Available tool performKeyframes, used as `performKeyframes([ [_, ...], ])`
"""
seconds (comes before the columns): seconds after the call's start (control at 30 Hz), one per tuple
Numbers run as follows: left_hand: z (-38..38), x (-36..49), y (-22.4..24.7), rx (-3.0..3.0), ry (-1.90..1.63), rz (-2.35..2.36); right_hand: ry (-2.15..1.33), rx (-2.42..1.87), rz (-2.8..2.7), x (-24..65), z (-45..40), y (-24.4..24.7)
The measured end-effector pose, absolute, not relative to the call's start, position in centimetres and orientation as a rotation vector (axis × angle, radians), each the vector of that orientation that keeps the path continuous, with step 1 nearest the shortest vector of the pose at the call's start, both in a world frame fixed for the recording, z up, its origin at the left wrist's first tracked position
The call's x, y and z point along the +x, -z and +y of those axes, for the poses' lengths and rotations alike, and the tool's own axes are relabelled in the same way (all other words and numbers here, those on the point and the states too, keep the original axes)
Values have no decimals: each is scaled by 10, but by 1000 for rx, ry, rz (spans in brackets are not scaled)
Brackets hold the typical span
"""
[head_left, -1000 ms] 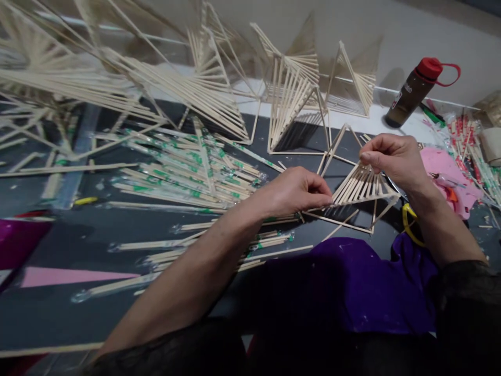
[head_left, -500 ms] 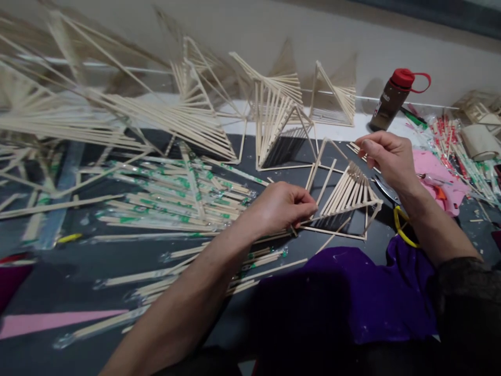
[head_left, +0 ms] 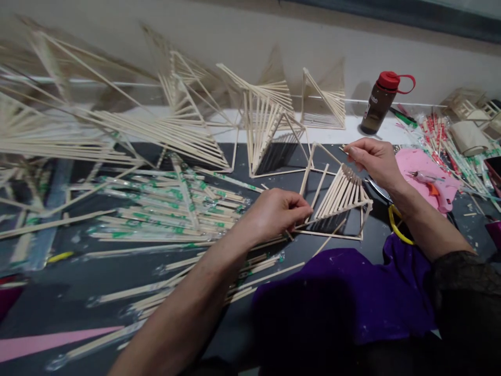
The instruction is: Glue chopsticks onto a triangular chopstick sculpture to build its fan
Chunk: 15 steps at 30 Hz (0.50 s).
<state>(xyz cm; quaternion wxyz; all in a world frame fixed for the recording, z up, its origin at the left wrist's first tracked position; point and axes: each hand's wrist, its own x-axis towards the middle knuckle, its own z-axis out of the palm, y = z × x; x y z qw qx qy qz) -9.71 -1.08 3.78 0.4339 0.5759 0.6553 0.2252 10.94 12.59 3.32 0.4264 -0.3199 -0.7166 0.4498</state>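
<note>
A small chopstick frame (head_left: pixel 338 196), with a slanted fan of sticks across it, stands on the dark tabletop before me. My left hand (head_left: pixel 284 211) is closed at its near left corner, thumb and fingertips pressed together on the wood. Beyond the frame's far right side is my right hand (head_left: pixel 371 157), held above the table with thumb and index finger pinched. What lies between those fingertips is too small to make out. Scissors with a yellow handle (head_left: pixel 396 224) lie under my right forearm, partly hidden.
Wrapped chopsticks (head_left: pixel 188 209) are heaped at left. Finished stick models (head_left: pixel 270 130) line the wall. At right are a bottle with a red cap (head_left: pixel 379 104), a glue gun (head_left: pixel 440 188) on pink material (head_left: pixel 409 162), and more chopsticks (head_left: pixel 442 141). Purple cloth (head_left: pixel 364 292) lies in front.
The view has shifted slightly, so most things sit a little further left. Both hands keep nearly the same places about the frame.
</note>
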Motion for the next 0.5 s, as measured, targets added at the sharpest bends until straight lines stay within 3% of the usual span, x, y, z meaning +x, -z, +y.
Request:
performKeyframes([
  [0.3, -27, -112, -78, 1378, -768, 1492, -823, -962, -1751, 144, 159, -52],
  [0.5, -47, -98, -98, 1099, -1272, 1496, -255, -1464, -2397, 149, 166, -38],
])
